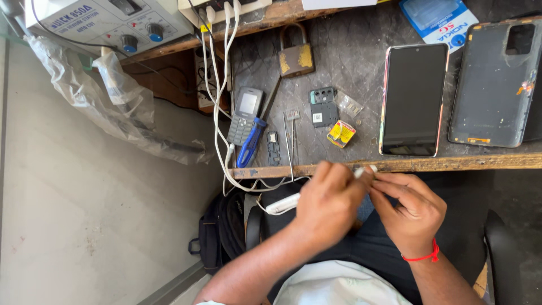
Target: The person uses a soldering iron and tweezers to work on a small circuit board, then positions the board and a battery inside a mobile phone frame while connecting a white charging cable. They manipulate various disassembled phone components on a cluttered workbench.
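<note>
Phone repair workshop. We note on the worn wooden counter (pixel 395 165): a smartphone (pixel 413 99), a detached back cover (pixel 497 85), a keypad phone (pixel 244 114), a blue-handled screwdriver (pixel 251 142), tweezers (pixel 289 144), small loose parts; a rework station box (pixel 107 20) on the shelf.

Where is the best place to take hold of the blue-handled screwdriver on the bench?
Probably the blue handle of the screwdriver, taken from its right side. It is the thick end and lies nearest the bench edge; the keypad phone crowds its left side.
</note>
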